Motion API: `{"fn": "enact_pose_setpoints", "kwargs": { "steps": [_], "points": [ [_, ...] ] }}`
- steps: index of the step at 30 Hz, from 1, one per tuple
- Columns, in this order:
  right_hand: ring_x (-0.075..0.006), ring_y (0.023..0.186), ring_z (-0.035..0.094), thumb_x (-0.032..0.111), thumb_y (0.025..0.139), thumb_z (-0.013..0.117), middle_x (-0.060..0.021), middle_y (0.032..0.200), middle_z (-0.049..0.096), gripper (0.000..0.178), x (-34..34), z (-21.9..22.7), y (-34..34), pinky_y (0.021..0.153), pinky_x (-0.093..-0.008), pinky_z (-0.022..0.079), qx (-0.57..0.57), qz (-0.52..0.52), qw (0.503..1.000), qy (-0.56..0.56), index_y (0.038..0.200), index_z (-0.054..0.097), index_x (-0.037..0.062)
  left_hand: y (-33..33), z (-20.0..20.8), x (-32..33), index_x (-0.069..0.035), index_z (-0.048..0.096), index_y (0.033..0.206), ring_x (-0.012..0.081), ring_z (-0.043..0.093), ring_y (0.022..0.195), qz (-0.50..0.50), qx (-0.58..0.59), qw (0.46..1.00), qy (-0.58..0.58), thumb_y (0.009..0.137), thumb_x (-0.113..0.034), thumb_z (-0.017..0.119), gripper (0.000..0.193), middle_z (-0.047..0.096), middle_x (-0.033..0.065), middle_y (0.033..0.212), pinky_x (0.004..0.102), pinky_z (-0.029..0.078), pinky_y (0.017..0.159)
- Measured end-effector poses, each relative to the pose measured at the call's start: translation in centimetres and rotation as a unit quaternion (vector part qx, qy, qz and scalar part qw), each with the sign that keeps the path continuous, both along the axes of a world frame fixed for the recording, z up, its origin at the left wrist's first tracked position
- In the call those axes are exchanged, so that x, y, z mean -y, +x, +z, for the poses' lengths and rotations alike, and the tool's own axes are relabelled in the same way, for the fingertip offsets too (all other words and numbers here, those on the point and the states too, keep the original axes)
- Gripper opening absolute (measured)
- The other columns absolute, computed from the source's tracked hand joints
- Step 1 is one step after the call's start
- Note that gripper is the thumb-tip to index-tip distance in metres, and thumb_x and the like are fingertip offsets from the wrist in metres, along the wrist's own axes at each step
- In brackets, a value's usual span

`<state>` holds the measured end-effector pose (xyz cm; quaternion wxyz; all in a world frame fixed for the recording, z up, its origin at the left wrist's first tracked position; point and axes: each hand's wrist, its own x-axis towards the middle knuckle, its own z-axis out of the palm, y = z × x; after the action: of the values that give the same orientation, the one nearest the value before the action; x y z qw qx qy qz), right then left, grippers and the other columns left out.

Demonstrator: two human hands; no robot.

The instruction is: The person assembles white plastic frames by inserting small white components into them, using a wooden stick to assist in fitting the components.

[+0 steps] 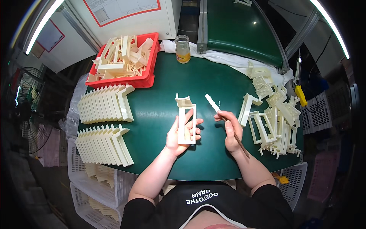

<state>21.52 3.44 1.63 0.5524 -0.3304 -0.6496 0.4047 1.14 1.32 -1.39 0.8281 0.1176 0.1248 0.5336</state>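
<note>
My left hand [174, 136] holds a cream plastic frame [181, 125] upright over the middle of the green table. The frame is a tall open rectangle with a small bracket at its top, and my fingers show through and beside it. To its right, my right hand [231, 133] grips a thin brown stick [240, 143] like a pen. White cloth-like wrapping [212, 103] covers the stick's far end, with a loose thread on it. This wrapped tip is apart from the frame.
Two neat rows of cream parts [103, 105] stand at the left, below a red bin [151, 63] of loose pieces. A glass jar [182, 49] stands at the back by a white cloth [213, 58]. Jumbled cream frames [280, 133] lie right, near a yellow-handled tool [300, 95].
</note>
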Motion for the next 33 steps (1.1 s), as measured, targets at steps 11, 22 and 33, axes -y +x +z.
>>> {"fn": "enact_pose_setpoints", "kwargs": {
  "steps": [11,22,33],
  "points": [
    [-0.0195,0.088,0.062,0.011,0.094,0.054,-0.016,0.1,0.061,0.015,0.3,0.0,0.4,0.084,-0.0327,0.048,-0.097,0.002,0.995,-0.024,0.094,0.061,-0.0025,0.2,0.3,0.2,-0.014,0.018,0.15,0.0235,0.062,0.088,0.001,-0.05,0.999,-0.016,0.101,-0.048,0.023,0.059,0.053,0.0191,0.125,0.0384,0.055,0.079],
    [-0.0198,0.072,0.064,0.011,0.091,0.057,-0.0072,0.079,0.07,0.021,2.4,0.6,-0.9,0.07,-0.0313,0.05,0.106,0.162,0.981,0.021,0.075,0.068,0.0046,0.0,0.9,0.0,-0.012,0.034,0.135,0.0206,0.062,0.081,-0.054,-0.073,0.996,0.003,0.103,-0.038,0.021,0.043,0.059,0.0143,0.103,0.0304,0.055,0.069],
    [-0.0196,0.072,0.064,0.007,0.092,0.055,-0.0086,0.077,0.068,0.02,2.1,-0.4,-0.6,0.068,-0.0305,0.051,0.061,0.19,0.979,-0.042,0.076,0.067,0.0013,0.4,0.9,0.3,0.0,0.047,0.119,0.0214,0.063,0.088,-0.074,-0.06,0.995,0.018,0.102,-0.043,0.02,0.053,0.058,0.0142,0.103,0.0333,0.053,0.077]
  ]
}}
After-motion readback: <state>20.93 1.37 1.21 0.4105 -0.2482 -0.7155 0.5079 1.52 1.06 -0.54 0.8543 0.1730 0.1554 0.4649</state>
